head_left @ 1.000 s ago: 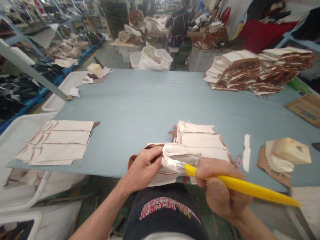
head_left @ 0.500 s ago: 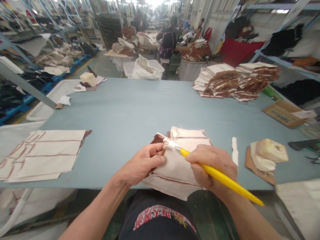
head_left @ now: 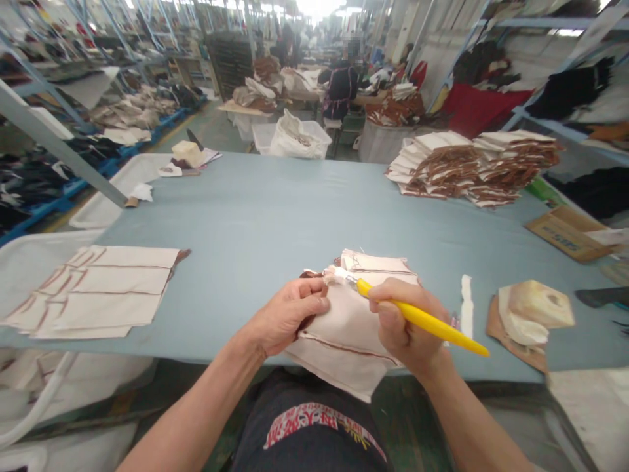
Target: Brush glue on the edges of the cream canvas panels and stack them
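Observation:
Near the table's front edge lies a cream fabric piece [head_left: 351,321] with brown seams, its lower part hanging over the edge. My left hand [head_left: 292,311] is closed on its brown-backed left edge, thumb on top. In my right hand [head_left: 413,321] is a brush [head_left: 422,319] with a long yellow handle, pointing left. White bristles [head_left: 337,272] touch the fabric's edge just beside my left fingertips. Behind this piece lies more cream fabric [head_left: 378,262] with a brown stitched line.
Overlapping cream pieces [head_left: 118,288] lie at the left of the table [head_left: 255,210]. A tall fabric stack [head_left: 472,164] stands at the back right. To the right are a white strip [head_left: 466,305], a yellowish block-like container [head_left: 538,305] and a cardboard box [head_left: 565,233]. A person [head_left: 341,85] sits beyond.
The brush handle has swung up a little, with my right hand. The brown flap by my left fingers shows less. My view has shifted slightly left.

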A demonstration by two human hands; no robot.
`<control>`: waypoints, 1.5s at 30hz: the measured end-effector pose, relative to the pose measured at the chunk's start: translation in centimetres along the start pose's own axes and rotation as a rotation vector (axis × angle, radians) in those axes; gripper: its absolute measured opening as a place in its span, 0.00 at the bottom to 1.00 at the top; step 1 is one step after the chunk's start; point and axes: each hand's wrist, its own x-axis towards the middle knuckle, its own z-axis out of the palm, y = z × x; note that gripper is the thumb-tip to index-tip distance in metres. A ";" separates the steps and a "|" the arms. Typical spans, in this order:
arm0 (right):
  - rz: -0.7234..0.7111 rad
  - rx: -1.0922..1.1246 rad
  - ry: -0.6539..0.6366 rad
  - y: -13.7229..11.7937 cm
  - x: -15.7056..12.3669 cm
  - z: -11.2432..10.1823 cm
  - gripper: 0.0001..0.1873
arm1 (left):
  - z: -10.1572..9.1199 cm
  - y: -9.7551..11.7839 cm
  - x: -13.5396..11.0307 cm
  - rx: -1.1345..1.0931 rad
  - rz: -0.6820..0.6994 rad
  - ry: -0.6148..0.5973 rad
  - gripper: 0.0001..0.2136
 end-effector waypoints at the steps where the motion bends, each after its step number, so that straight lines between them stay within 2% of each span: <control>1: -0.003 -0.017 0.017 0.0 0.2 0.0 0.07 | 0.0 0.0 -0.1 0.001 0.010 0.013 0.14; 7: -0.108 0.000 0.010 -0.4 0.1 -0.5 0.06 | 0.1 0.2 -0.9 -0.027 0.044 0.024 0.17; 9: -0.113 -0.029 0.077 -0.5 -0.2 -0.5 0.06 | 0.3 0.4 -1.3 -0.039 0.050 0.015 0.18; 12: 0.026 -0.188 0.159 -0.4 -0.6 0.1 0.07 | 0.8 0.7 -1.6 -0.038 0.038 -0.030 0.18; 15: 0.134 -0.309 0.096 0.1 -0.6 1.5 0.07 | 0.9 0.8 -1.7 -0.004 0.032 -0.044 0.16; 18: 0.162 -0.325 0.113 0.5 -0.3 2.4 0.11 | 0.2 1.0 -2.0 0.044 0.062 -0.061 0.17; 22: 0.224 -0.367 0.171 1.1 0.4 1.9 0.17 | -1.6 0.7 -3.5 0.331 0.140 -0.159 0.17; 26: 0.273 -0.389 0.184 2.3 1.2 1.9 0.19 | -2.3 -0.4 -5.2 0.729 0.294 -0.054 0.17; 29: 0.283 -0.370 0.172 2.7 1.3 2.8 0.17 | -2.0 -1.2 -5.4 0.865 0.401 -0.048 0.14; 31: 0.279 -0.333 0.168 2.1 0.9 3.2 0.15 | -1.9 -1.7 -5.0 0.903 0.430 -0.053 0.14; 34: 0.274 -0.178 0.159 -0.3 -0.4 2.3 0.10 | -2.4 -2.6 -3.9 0.929 0.454 -0.026 0.14; 37: 0.242 -0.097 0.051 -3.0 -1.6 0.7 0.07 | -3.0 -3.8 -3.2 0.974 0.469 0.007 0.12; 40: 0.208 -0.052 -0.047 -4.7 -2.1 0.0 0.06 | -3.0 -4.7 -3.3 0.991 0.477 0.018 0.10; 42: 0.151 0.006 -0.085 -5.2 -2.2 0.1 0.07 | -2.8 -4.9 -3.5 0.988 0.475 0.022 0.10; 45: -0.014 0.072 -0.181 -5.4 -2.4 0.0 0.08 | -2.4 -5.1 -3.6 0.971 0.442 -0.011 0.11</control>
